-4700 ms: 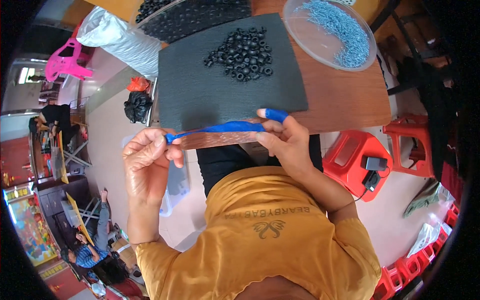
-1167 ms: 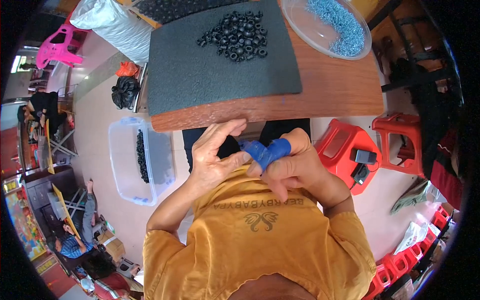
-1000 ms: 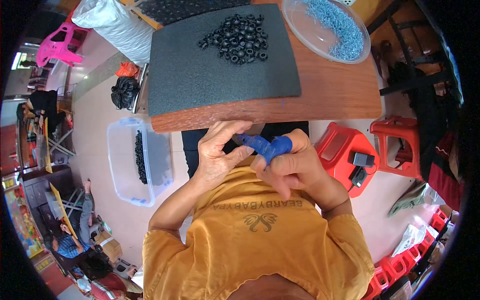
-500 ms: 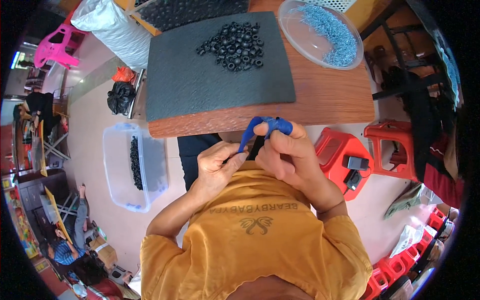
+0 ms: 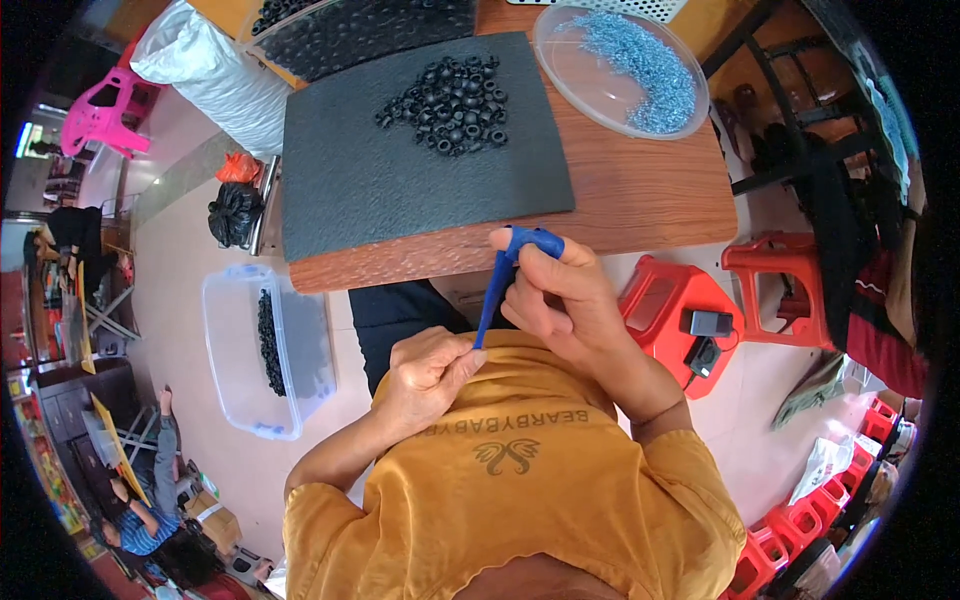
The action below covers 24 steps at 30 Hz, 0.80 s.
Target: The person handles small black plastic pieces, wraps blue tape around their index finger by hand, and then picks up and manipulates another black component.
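A blue stretchy strip (image 5: 494,290) runs taut between my hands, just off the table's near edge. My left hand (image 5: 425,372) is closed, pinching the strip's lower end between thumb and fingers. At the upper end the strip wraps around a fingertip of my right hand (image 5: 562,295), whose thumb presses against it. The other right fingers are curled under. Beyond them, a dark grey mat (image 5: 340,190) bears a heap of small black ring-shaped pieces (image 5: 455,110).
On the wooden table (image 5: 650,195) stands a clear round dish (image 5: 575,85) with light blue bits. A clear bin (image 5: 365,50) holds more black pieces. Another plastic bin (image 5: 225,360) is on the floor at left. Red stools (image 5: 655,300) stand at right, one carrying dark devices.
My left hand has moved down and slightly left, drawing the strip longer and narrower. My right hand has shifted slightly left, and its fingertip is more tightly wrapped. The view has shifted slightly.
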Tool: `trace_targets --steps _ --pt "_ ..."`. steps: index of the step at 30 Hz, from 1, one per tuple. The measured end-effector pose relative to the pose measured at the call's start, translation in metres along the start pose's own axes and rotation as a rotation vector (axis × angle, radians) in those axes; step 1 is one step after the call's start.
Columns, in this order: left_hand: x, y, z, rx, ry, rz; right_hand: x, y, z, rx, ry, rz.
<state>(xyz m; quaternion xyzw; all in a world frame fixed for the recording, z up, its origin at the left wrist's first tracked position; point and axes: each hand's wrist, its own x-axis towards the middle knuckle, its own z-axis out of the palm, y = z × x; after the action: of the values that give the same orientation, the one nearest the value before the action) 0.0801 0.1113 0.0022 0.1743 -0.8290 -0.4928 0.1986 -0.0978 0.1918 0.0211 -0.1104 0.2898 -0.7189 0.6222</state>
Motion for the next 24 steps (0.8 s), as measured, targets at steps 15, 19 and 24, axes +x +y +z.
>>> trace_targets --steps 15,19,24 --pt "-0.010 0.026 -0.019 -0.662 -0.187 -0.528 0.009 0.003 -0.014 -0.260 0.059 -0.045" --pt "-0.011 0.024 -0.023 -0.640 -0.224 -0.490 0.009 0.003 -0.017 -0.363 0.050 -0.058" --pt "-0.011 0.033 -0.027 -0.776 -0.199 -0.632 0.009 0.003 -0.017 -0.428 0.033 -0.037"
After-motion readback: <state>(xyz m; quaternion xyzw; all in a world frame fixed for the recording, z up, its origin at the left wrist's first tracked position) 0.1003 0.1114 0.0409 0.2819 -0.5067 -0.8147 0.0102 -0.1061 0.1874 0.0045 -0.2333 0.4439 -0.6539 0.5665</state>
